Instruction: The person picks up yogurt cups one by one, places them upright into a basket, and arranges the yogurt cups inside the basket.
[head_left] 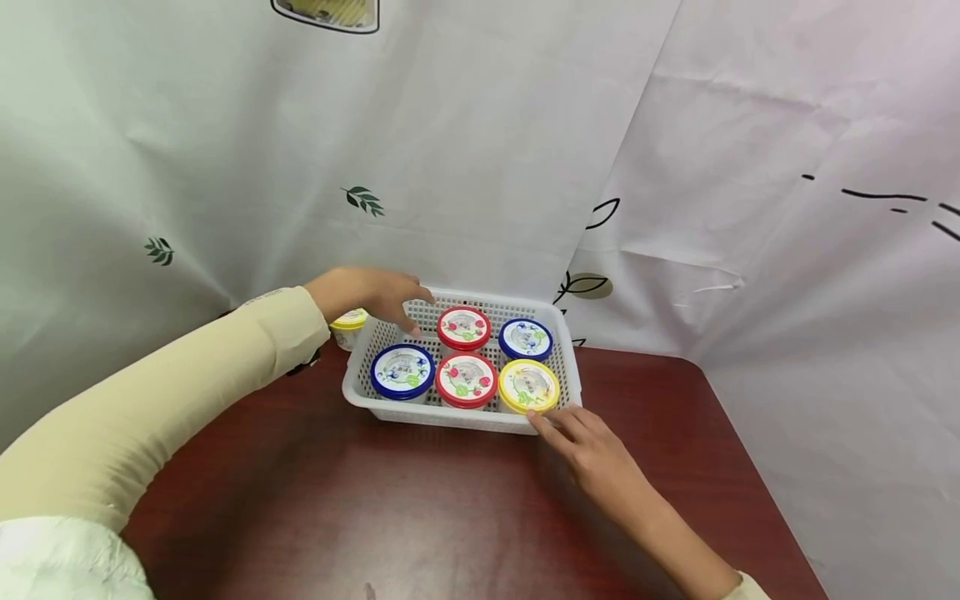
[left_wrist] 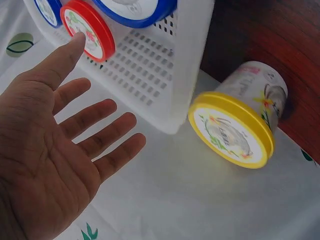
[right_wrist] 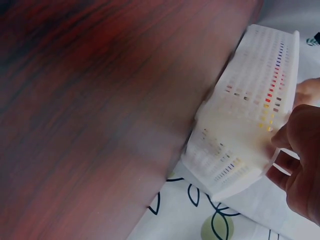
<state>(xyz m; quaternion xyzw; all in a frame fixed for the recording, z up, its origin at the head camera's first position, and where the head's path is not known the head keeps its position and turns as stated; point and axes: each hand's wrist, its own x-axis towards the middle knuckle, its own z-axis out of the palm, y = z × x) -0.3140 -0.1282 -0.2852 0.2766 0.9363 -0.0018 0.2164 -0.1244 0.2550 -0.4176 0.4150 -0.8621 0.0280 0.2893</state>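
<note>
A white perforated plastic basket (head_left: 457, 419) holds several lidded tubs. In its front row stand a blue-lidded tub (head_left: 402, 372), a red-lidded tub (head_left: 466, 380) and a yellow-lidded tub (head_left: 529, 385). Another red-lidded tub (head_left: 463, 327) and a blue-lidded tub (head_left: 526, 339) are behind them. My left hand (head_left: 381, 293) is over the basket's back left corner, fingers spread and holding nothing. At the front right corner, my right hand (head_left: 592, 446) grips the basket rim, its thumb against the outer wall in the right wrist view. One fingertip lies by the yellow lid.
Another yellow-lidded tub (left_wrist: 232, 127) stands outside the basket on the left, partly hidden by the left hand in the head view. The dark red wooden table (head_left: 420, 500) meets a white patterned cloth (head_left: 480, 167) behind and at the right.
</note>
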